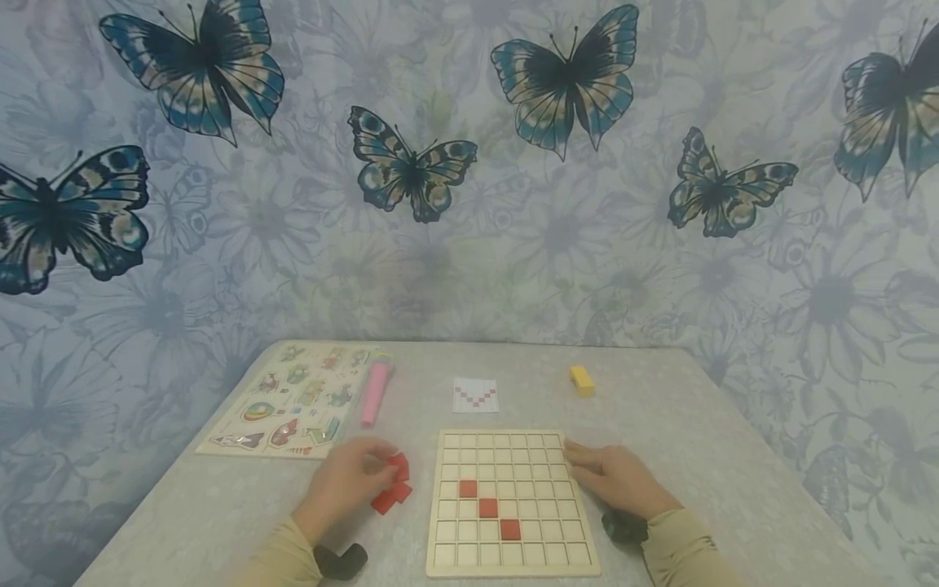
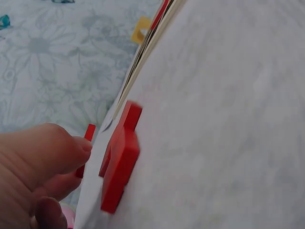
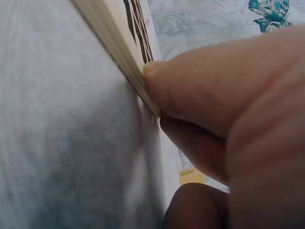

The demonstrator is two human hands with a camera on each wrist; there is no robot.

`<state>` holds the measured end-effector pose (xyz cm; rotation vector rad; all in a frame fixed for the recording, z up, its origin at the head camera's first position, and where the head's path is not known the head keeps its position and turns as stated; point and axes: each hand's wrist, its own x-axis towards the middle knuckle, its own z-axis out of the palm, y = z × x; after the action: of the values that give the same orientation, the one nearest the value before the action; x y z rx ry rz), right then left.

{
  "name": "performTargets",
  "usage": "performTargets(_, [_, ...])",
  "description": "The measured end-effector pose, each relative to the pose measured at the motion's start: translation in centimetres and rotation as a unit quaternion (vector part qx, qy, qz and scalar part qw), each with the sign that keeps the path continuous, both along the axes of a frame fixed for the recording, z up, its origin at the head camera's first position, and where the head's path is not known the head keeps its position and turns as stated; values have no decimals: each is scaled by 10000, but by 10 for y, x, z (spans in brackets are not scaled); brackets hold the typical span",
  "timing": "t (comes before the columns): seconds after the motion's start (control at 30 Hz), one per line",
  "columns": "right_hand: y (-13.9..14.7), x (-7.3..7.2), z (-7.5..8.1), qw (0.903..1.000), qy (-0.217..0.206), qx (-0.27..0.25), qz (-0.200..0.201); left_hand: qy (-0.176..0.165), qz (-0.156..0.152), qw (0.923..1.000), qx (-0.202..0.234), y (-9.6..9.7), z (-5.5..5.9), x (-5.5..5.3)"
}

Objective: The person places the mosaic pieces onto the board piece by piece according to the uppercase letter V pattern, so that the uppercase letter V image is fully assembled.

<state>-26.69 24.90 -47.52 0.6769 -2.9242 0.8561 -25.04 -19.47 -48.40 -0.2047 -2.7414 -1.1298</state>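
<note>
My left hand pinches a small red square tile between thumb and fingertips, just above the table. Below it lie several loose red tiles, overlapping one another. To their right is a pale wooden grid board with three red tiles set in its squares along a diagonal, running down to the right. My right hand rests at the board's right side, fingers extended. In the right wrist view its thumb touches the board's edge.
Behind the board lies a small white card printed with a V of red squares. A yellow block stands at the back right. A pink tube-like object and a picture board lie at the left. A butterfly-patterned wall rises behind the table.
</note>
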Motion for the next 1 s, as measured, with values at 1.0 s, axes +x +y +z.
performTargets(1.0, [0, -3, -6, 9999, -50, 25, -98, 8, -1677, 9855, -261, 46, 5, -15])
